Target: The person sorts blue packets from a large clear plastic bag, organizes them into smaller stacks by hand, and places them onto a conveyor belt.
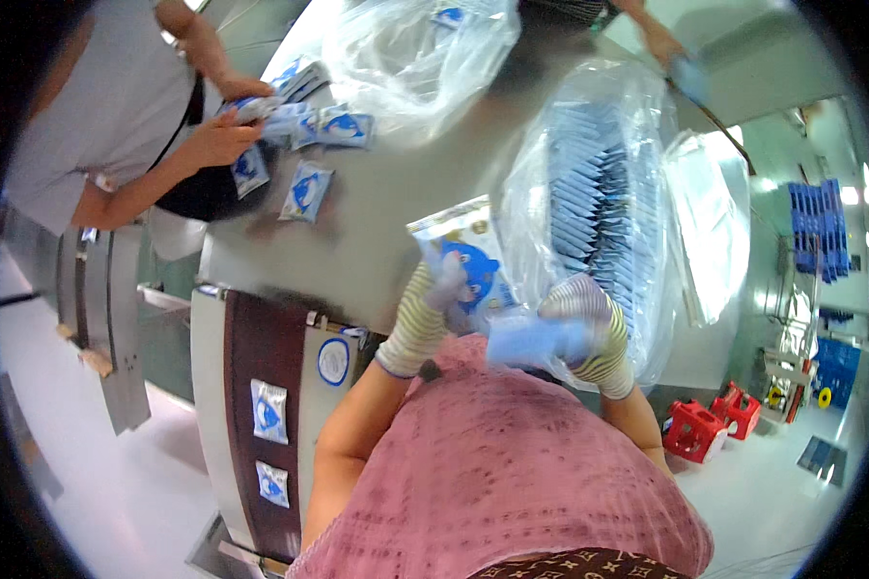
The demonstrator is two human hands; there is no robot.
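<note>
My left hand (422,314), in a striped knit glove, grips the left side of a white and blue packet (475,275) with a cartoon animal on it. My right hand (594,323), gloved alike, is closed on a light blue packet (536,340), blurred by motion, low in front of my body. Just beyond my right hand a large clear plastic bag (526,207) lies open, holding two long rows of blue packets (574,183) standing on edge. The two packets in my hands are close together, and I cannot tell whether they touch.
At the left a person's hands (232,135) handle similar packets (343,125) on the metal table (377,212). A dark conveyor belt (270,367) carries two packets. Another clear bag (406,68) lies at the far side, near another person's arm (655,39). Red stools (695,431) stand at right.
</note>
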